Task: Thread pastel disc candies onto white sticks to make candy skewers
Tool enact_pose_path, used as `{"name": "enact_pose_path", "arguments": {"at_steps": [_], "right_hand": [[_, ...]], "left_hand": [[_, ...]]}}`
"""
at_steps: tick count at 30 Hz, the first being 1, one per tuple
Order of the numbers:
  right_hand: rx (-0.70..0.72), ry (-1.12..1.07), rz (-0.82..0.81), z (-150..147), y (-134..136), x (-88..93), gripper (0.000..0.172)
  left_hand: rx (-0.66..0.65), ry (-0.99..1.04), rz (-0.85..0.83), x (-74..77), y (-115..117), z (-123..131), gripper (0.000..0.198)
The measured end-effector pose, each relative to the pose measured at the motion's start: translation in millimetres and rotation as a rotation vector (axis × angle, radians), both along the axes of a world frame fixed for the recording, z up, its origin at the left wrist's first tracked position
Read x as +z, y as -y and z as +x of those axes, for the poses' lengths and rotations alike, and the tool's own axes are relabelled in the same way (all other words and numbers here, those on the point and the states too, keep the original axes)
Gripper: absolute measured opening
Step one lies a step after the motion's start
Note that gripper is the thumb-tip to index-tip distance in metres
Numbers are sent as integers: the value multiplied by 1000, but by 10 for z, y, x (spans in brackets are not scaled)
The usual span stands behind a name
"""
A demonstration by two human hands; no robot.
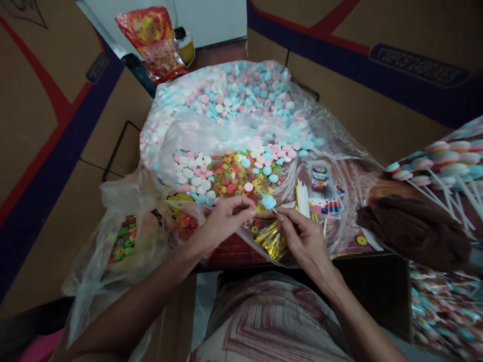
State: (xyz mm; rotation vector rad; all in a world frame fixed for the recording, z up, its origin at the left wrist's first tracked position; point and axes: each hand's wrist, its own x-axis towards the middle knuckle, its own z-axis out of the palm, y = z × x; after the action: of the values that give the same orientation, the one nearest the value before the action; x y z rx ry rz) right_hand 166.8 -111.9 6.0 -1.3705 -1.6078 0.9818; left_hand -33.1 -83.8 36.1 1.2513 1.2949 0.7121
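Observation:
My left hand point(225, 219) is pinched shut on a small pink candy disc at its fingertips. My right hand point(304, 236) is pinched on a thin white stick that carries a blue round candy point(268, 201) at its tip. Both hands meet just in front of a big clear plastic bag point(177, 141) full of pink, blue and white candy discs point(241, 100) and a patch of coloured ring candies point(230, 176). White sticks point(303, 198) and gold twist ties point(269, 236) lie under my right hand.
A smaller bag of ring candies point(123, 241) sits at the left. Finished candy skewers point(441, 161) and a brown cloth point(411, 229) lie at the right. Cardboard boxes point(45, 125) stand all around, with a red snack bag point(156, 40) behind. My patterned lap point(271, 322) is below.

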Motion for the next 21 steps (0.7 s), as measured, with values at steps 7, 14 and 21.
{"name": "enact_pose_path", "arguments": {"at_steps": [7, 14, 21], "right_hand": [[48, -26, 127, 77, 79, 37, 19], [51, 107, 227, 53, 57, 27, 17], [98, 141, 411, 77, 9, 83, 16]], "left_hand": [[276, 516, -313, 93, -139, 46, 42], [235, 564, -238, -8, -135, 76, 31], [200, 523, -299, -54, -134, 6, 34]]}}
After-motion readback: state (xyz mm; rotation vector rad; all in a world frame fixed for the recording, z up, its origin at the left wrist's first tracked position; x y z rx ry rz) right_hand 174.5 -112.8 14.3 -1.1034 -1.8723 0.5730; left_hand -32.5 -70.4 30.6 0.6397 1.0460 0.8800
